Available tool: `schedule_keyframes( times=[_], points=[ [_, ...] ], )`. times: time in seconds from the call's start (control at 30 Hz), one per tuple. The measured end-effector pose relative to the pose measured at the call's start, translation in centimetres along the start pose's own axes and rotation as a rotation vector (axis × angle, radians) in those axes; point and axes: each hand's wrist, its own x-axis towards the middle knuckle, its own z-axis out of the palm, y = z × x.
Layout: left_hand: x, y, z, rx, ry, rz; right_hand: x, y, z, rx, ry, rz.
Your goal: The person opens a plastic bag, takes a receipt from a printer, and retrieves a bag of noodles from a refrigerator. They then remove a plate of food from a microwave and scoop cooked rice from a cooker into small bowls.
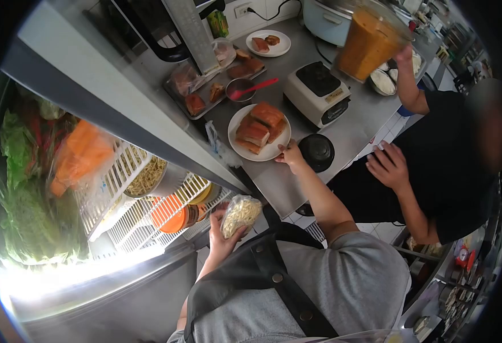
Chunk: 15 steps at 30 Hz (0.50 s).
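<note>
My left hand [223,231] is closed around a clear plastic bag [242,216] of pale, shredded food, in front of the open fridge. My right hand [288,156] grips the lower right rim of a white plate [269,153] at the metal counter's edge. On that plate lie thick orange-pink chunks [256,132] that look like salmon. Just right of my right hand sits a round black lid [316,152].
A co-worker [416,166] at right lifts a blender jug [374,43] of orange liquid above the blender base [318,91]. The open fridge [119,194] at left holds greens and tubs. A small bowl [240,91] with a red spoon stands behind the plate.
</note>
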Motion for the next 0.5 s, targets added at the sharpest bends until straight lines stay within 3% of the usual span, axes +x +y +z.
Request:
schedule_keyframes(
  times=[0.03,0.13,0.2,0.27,0.33,0.37,0.43,0.5],
  points=[
    [0.6,-0.4,0.2,-0.044,-0.04,-0.022,-0.4,-1.7,-0.5,-0.058,-0.037,0.056],
    [2.7,0.1,1.8,-0.172,-0.171,-0.073,-3.6,-9.5,-2.2,-0.686,-0.418,0.129],
    [4.9,1.7,2.8,0.037,-0.209,0.088,-9.7,-14.6,-2.4,-0.448,-0.878,-0.114],
    [7.5,2.7,3.7,0.164,-0.285,0.226,-14.5,-18.8,-1.5,-0.487,-0.935,-0.535],
    [8.5,8.1,5.3,-0.262,-0.312,0.204,-14.9,-20.5,-1.6,-0.441,-0.858,-0.693],
    [8.5,10.7,5.8,-0.475,-0.329,0.185,-13.9,-21.4,-2.1,-0.374,-0.768,-0.638],
    [9.1,13.0,5.9,-0.694,-0.339,0.392,-12.3,-24.6,-2.9,-0.128,-0.581,-0.645],
    [9.5,15.0,4.9,-0.563,-0.287,0.584,-10.7,-30.1,-1.9,0.156,-0.259,-0.813]
  ],
)
